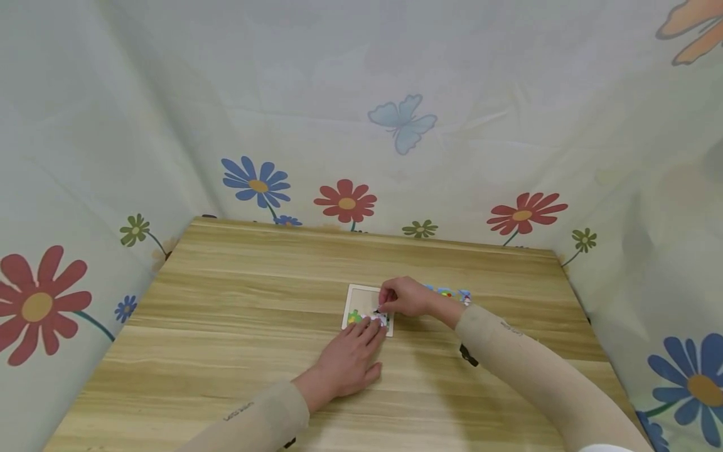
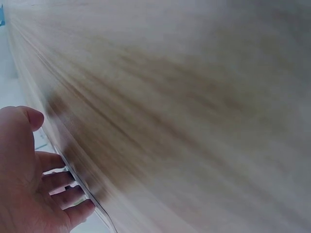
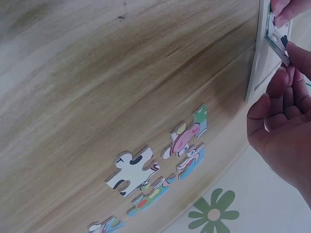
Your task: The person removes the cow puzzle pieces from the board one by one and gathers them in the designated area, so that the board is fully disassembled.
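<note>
A small square puzzle tray (image 1: pixel 361 299) with a pale rim lies on the table, and colourful pieces (image 1: pixel 354 317) fill part of its near side. My left hand (image 1: pixel 347 361) rests its outstretched fingertips on those near pieces; the left wrist view shows the fingers (image 2: pixel 58 182) reaching over the tray's edge. Over the tray's right side, my right hand (image 1: pixel 408 296) pinches a puzzle piece (image 3: pixel 278 45) between thumb and fingers. That piece is tilted, white and black in part, and mostly covered by the fingers. Whether it touches the tray, I cannot tell.
Several loose puzzle pieces lie right of the tray, partly behind the right forearm: a white one with black marks (image 3: pixel 133 170), a pink and green one (image 3: pixel 187 133) and others. The wooden table (image 1: pixel 243 295) meets a flower-printed curtain (image 1: pixel 305 125) at the back and sides.
</note>
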Motion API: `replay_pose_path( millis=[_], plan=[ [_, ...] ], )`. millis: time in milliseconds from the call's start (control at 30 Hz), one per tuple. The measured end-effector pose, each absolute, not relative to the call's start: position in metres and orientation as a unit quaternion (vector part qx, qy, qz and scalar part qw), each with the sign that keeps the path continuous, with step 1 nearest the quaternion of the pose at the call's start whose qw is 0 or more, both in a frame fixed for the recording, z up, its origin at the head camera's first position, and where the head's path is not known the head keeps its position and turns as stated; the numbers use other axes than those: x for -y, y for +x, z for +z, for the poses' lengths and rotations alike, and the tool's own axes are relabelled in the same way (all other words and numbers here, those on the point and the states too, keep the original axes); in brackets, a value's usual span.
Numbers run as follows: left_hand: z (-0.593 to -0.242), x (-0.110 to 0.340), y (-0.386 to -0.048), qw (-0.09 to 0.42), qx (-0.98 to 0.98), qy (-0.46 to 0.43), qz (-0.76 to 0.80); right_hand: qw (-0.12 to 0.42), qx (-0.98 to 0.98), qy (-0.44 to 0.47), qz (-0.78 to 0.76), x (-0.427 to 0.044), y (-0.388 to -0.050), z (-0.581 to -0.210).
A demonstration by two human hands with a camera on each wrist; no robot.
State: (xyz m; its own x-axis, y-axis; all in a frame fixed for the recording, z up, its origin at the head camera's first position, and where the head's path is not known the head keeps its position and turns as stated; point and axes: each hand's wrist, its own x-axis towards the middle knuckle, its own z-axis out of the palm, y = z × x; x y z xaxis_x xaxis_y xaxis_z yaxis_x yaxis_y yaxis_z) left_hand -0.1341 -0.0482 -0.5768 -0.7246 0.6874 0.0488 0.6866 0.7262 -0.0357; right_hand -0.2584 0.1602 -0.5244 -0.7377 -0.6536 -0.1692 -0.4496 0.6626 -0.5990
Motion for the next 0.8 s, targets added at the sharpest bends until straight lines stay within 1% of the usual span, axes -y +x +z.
replay_pose_path(
  millis=[300,533,800],
  plan=[
    [-0.576,0.048,-0.133,0.023,0.930,-0.368,0.000,0.201,-0.890,-0.302,-0.276,-0.160,-0.258,-0.521],
    [-0.575,0.047,-0.132,0.022,0.929,-0.370,-0.006,0.215,-0.886,-0.293,-0.289,-0.165,-0.266,-0.529],
    [-0.573,0.048,-0.132,0.022,0.930,-0.367,0.000,0.210,-0.881,-0.323,-0.275,-0.164,-0.270,-0.529]
  ],
)
